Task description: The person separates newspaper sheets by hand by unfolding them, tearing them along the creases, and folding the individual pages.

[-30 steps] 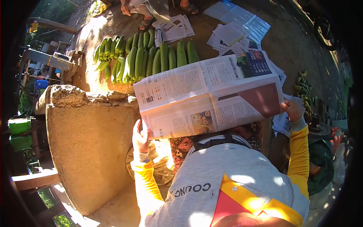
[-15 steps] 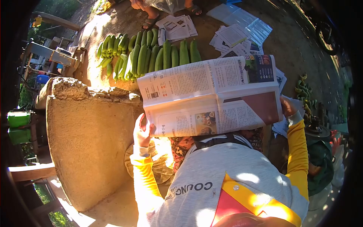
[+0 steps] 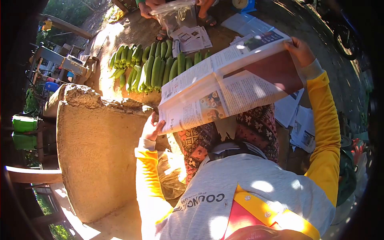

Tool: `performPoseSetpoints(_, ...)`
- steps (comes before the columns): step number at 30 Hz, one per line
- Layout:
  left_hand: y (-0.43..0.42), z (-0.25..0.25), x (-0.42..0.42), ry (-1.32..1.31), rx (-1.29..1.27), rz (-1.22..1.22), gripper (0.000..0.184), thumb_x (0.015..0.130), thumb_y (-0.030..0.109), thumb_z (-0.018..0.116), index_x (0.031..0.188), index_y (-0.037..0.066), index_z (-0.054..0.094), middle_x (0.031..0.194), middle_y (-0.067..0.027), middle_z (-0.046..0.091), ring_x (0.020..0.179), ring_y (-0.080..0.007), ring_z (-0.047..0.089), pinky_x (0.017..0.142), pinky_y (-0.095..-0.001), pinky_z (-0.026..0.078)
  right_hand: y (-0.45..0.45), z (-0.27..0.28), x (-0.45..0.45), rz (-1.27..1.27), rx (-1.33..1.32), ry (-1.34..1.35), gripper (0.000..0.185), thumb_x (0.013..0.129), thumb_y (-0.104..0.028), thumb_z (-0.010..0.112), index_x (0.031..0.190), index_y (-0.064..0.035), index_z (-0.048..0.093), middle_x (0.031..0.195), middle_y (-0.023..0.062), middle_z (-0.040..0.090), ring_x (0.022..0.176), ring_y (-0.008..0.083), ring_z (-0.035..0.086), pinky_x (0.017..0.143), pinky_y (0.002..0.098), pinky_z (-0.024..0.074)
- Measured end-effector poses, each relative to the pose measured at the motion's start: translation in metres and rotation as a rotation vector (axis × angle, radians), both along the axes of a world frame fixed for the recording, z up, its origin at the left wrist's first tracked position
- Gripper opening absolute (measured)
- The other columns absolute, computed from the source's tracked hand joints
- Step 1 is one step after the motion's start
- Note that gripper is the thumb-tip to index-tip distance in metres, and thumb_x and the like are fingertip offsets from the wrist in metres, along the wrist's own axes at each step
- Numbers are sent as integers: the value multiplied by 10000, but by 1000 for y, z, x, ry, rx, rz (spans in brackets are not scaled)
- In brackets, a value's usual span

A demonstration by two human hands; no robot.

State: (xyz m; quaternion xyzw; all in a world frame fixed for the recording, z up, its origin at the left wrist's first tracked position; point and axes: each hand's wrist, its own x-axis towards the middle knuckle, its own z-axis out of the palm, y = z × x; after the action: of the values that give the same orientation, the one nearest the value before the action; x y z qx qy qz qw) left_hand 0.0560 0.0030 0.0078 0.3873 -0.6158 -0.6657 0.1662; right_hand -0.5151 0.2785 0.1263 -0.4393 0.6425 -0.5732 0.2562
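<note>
A printed newspaper sheet [image 3: 236, 84] is stretched out above my lap, tilted so that its right end is higher in view. My left hand [image 3: 152, 127] grips its lower left corner, thumb on the near face. At the upper right edge, my right hand [image 3: 301, 52] is closed on the paper, with some fingers hidden behind it. Beyond the sheet, long green gourds [image 3: 154, 72] lie in rows on the ground, and the paper covers part of them.
A broken-edged concrete wall [image 3: 100, 160] stands at my left. Across from me a person's hands hold a clear plastic bag [image 3: 176, 18]. Newspaper stacks [image 3: 193, 38] lie near that person's feet, and more loose papers [image 3: 302, 128] are by my right leg. A blue scale [image 3: 243, 5] stands at the back.
My right hand has lifted its end of the newspaper up and away, so the sheet slants now. My left hand has shifted slightly. The other person's plastic bag shows more fully.
</note>
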Motion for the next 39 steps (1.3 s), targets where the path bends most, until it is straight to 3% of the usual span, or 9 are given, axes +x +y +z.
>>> performPoseSetpoints(6, 5, -28, 2, 43, 511, -54, 428, 846, 185, 634, 1184, -37, 493, 1062, -87, 608, 935, -161, 599, 812, -281, 490, -35, 99, 26, 202, -150, 236, 206, 887, -187, 553, 1025, -34, 558, 946, 24, 573, 920, 105, 552, 827, 244, 449)
performPoseSetpoints(9, -8, -30, -7, 277, 395, -25, 324, 856, 161, 616, 1111, -19, 531, 1045, -83, 612, 940, -166, 596, 829, -311, 481, -56, 144, 44, 439, -371, 264, 508, 860, -87, 610, 1313, -35, 386, 1225, 91, 486, 1107, 189, 478, 904, 318, 418)
performPoseSetpoints(15, -39, 66, -47, 755, -270, 298, 298, 832, 57, 621, 1126, 32, 575, 1111, -85, 607, 1007, -178, 570, 917, -351, 435, -13, 191, 11, 218, -576, 393, 384, 873, -94, 554, 1241, -46, 456, 1252, 87, 482, 1148, 181, 460, 962, 338, 391)
performPoseSetpoints(20, -68, 75, -38, 1093, 528, 610, 281, 793, 39, 631, 1070, 16, 590, 1128, -125, 599, 1034, -237, 570, 902, -401, 461, -10, 120, 42, 455, -621, 69, 238, 906, -252, 504, 982, -39, 579, 1048, 107, 564, 1130, 185, 484, 959, 296, 394)
performPoseSetpoints(24, -69, 14, -40, 954, 358, 231, 277, 808, 8, 599, 1084, 31, 593, 1128, -144, 594, 1023, -232, 573, 902, -418, 463, 25, 11, 24, 164, -143, -302, 170, 874, -147, 497, 904, -39, 626, 1354, 166, 405, 1285, 284, 343, 1031, 354, 328)
performPoseSetpoints(26, -61, -17, -36, 909, 234, 102, 276, 813, -5, 586, 1087, 30, 588, 1137, -155, 586, 1024, -238, 574, 894, -419, 471, 45, -44, 27, 298, -211, 200, 135, 829, -27, 508, 795, -37, 638, 1393, 163, 369, 1282, 271, 364, 1019, 349, 339)
performPoseSetpoints(28, -51, -40, -32, 903, 58, 15, 272, 816, -16, 574, 1086, 20, 577, 1156, -167, 574, 1033, -253, 572, 877, -411, 486, 69, -81, 27, 188, -41, 83, 155, 808, 22, 525, 725, -46, 636, 1405, 161, 358, 1262, 261, 397, 1008, 346, 349)
performPoseSetpoints(34, -35, -59, -19, 997, 225, 283, 584, 875, 261, 553, 1352, 166, 231, 1399, -189, 316, 1247, -318, 376, 1004, -449, 367, 87, -100, 17, 105, -15, -144, 155, 876, -22, 467, 884, -21, 622, 1391, 145, 385, 1241, 257, 423, 1021, 351, 330)
performPoseSetpoints(39, -24, -66, -5, 640, 269, 331, 679, 846, 425, 581, 1351, 31, 355, 1358, -121, 414, 1260, -236, 361, 1061, -363, 253, 59, -70, 22, -150, 230, -257, 426, 914, -271, 492, 1288, -78, 429, 1394, 118, 380, 1272, 253, 377, 1059, 379, 280)
